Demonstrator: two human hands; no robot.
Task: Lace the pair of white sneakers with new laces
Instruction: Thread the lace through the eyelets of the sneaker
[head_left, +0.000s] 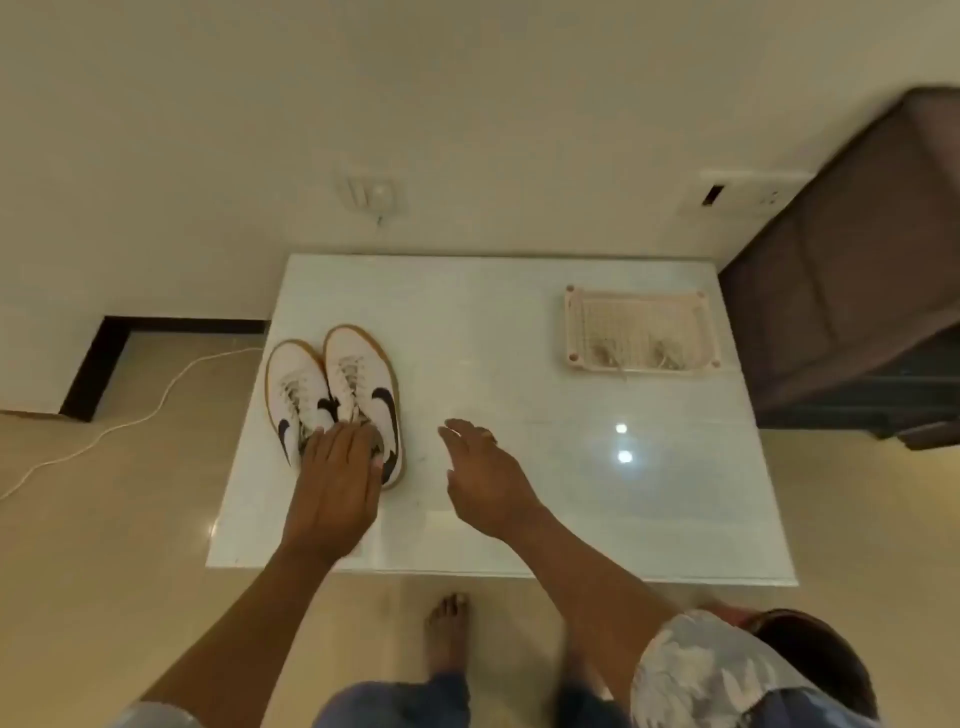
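Two white sneakers with black swooshes and tan soles stand side by side at the left of the white table (519, 509), toes pointing away from me: the left sneaker (293, 387) and the right sneaker (358, 371). My left hand (337, 478) lies over their heel ends, fingers together on the openings. My right hand (480, 467) hovers to the right of the sneakers, fingers spread, holding nothing. Pale laces (636, 353) lie bundled in a small mesh basket (576, 325) at the table's far right.
A dark cabinet (841, 291) stands against the table's right side. A white cable (130, 421) trails across the floor on the left. My bare foot (447, 634) is under the table's near edge. The wall behind carries switch plates (371, 192).
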